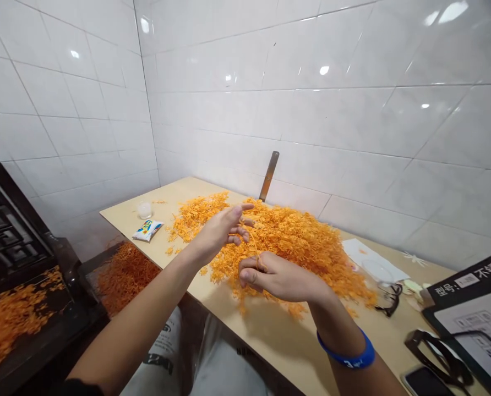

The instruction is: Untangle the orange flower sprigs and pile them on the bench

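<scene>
A large heap of orange artificial-looking foliage sprigs (299, 234) lies on the tabletop before me. My left hand (224, 228) hovers over the left part of the heap, fingers apart, with nothing visibly gripped. Lower and to the right, my right hand (276, 278) is closed, thumb against curled fingers. A thin orange sprig (255, 245) rises from this fist toward the left fingertips; whether it touches them I cannot tell. Foliage also hangs below the right hand, partly hidden by it. A blue wristband (348, 357) circles my right wrist.
On the pale table (175, 256) are a small white packet (147, 230) and a whitish cup (144, 209). A metal strip (269, 176) leans on the tiled wall. Dark-framed glasses (439, 357), a phone (427, 382) and a box (476, 313) lie right. More foliage covers a dark chair (31, 231) and floor.
</scene>
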`<action>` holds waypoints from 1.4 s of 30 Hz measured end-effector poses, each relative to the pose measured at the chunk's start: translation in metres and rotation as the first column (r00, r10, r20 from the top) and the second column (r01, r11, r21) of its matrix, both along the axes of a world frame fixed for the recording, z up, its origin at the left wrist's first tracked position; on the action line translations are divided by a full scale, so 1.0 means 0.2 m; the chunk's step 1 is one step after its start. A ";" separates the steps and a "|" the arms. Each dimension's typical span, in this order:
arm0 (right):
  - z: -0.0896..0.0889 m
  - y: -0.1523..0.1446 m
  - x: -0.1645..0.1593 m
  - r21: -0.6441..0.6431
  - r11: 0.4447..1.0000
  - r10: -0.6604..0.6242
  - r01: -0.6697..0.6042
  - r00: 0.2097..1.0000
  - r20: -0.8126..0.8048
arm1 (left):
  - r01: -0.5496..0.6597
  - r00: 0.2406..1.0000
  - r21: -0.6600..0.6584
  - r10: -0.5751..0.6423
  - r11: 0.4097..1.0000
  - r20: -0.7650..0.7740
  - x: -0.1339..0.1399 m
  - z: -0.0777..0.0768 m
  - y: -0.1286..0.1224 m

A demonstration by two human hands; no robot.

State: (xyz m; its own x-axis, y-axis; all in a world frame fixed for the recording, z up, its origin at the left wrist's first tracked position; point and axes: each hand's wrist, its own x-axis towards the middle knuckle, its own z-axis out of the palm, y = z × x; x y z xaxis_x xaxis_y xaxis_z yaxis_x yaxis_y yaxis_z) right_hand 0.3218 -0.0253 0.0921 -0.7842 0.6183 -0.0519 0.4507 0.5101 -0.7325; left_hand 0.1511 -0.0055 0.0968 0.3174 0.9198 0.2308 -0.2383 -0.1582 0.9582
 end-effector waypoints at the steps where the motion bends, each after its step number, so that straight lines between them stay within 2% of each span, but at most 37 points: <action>1: 0.00 0.00 0.01 0.010 1.000 0.004 -0.004 1.000 0.007 | -0.011 1.000 0.012 0.011 1.000 -0.008 0.01 0.02 0.01; 4: -0.01 0.01 0.05 0.071 0.990 -0.119 0.124 0.990 -0.072 | -0.059 0.993 0.092 0.068 0.994 -0.101 0.00 0.05 0.05; 9: 0.01 0.03 0.11 0.149 0.906 -0.341 0.396 0.892 -0.295 | -0.100 0.964 0.209 0.147 0.973 -0.224 -0.02 0.05 0.08; 11: 0.02 0.03 0.10 0.180 0.881 -0.371 0.437 0.875 -0.310 | -0.180 0.934 0.252 0.245 0.951 -0.260 -0.02 0.04 0.10; 14: 0.02 0.02 0.08 0.263 0.868 -0.366 0.420 0.901 -0.233 | -0.313 0.880 0.299 0.394 0.901 -0.265 0.00 0.00 0.14; 16: 0.02 0.01 0.07 0.321 0.847 -0.387 0.423 0.906 -0.173 | -0.366 0.818 0.373 0.486 0.853 -0.308 -0.01 -0.02 0.20; 18: 0.04 -0.01 0.09 0.331 0.840 -0.408 0.430 0.903 -0.137 | -0.446 0.702 0.459 0.619 0.768 -0.352 -0.06 -0.03 0.27; 20: 0.06 -0.02 0.13 0.268 0.870 -0.390 0.414 0.910 -0.141 | -0.534 0.587 0.495 0.722 0.685 -0.366 -0.11 -0.04 0.35; 22: 0.08 -0.01 0.19 0.143 0.902 -0.373 0.408 0.901 -0.219 | -0.567 0.547 0.488 0.747 0.663 -0.378 -0.12 -0.05 0.43; 25: 0.09 0.04 0.26 -0.119 0.901 -0.422 0.417 0.782 -0.459 | -0.451 0.627 0.476 0.648 0.755 -0.432 -0.03 -0.12 0.50; 27: 0.08 0.08 0.27 -0.300 0.891 -0.454 0.341 0.660 -0.598 | -0.346 0.700 0.458 0.550 0.819 -0.455 0.08 -0.17 0.49; 29: 0.05 0.12 0.26 -0.420 0.875 -0.479 0.239 0.545 -0.688 | -0.288 0.753 0.433 0.481 0.854 -0.448 0.18 -0.21 0.45; 31: 0.04 0.15 0.24 -0.482 0.858 -0.506 0.174 0.440 -0.742 | -0.272 0.789 0.410 0.445 0.871 -0.422 0.24 -0.22 0.38; 33: 0.02 0.16 0.21 -0.511 0.844 -0.534 0.161 0.341 -0.774 | -0.242 0.840 0.371 0.385 0.896 -0.382 0.25 -0.22 0.28; 36: -0.01 0.16 0.15 -0.503 0.844 -0.536 0.186 0.256 -0.804 | -0.141 0.919 0.331 0.248 0.933 -0.306 0.26 -0.19 0.12; 38: -0.02 0.15 0.11 -0.464 0.857 -0.512 0.221 0.285 -0.810 | -0.137 0.919 0.339 0.247 0.931 -0.307 0.26 -0.19 0.01; 39: -0.02 0.13 0.09 -0.426 0.869 -0.492 0.252 0.339 -0.802 | -0.162 0.897 0.347 0.284 0.924 -0.338 0.26 -0.19 -0.04; 40: -0.01 0.10 0.08 -0.365 0.884 -0.463 0.294 0.426 -0.777 | -0.184 0.867 0.352 0.321 0.918 -0.381 0.25 -0.19 -0.09; 42: 0.01 0.03 0.07 -0.169 0.919 -0.377 0.355 0.673 -0.636 | -0.153 0.817 0.363 0.324 0.919 -0.477 0.19 -0.21 -0.20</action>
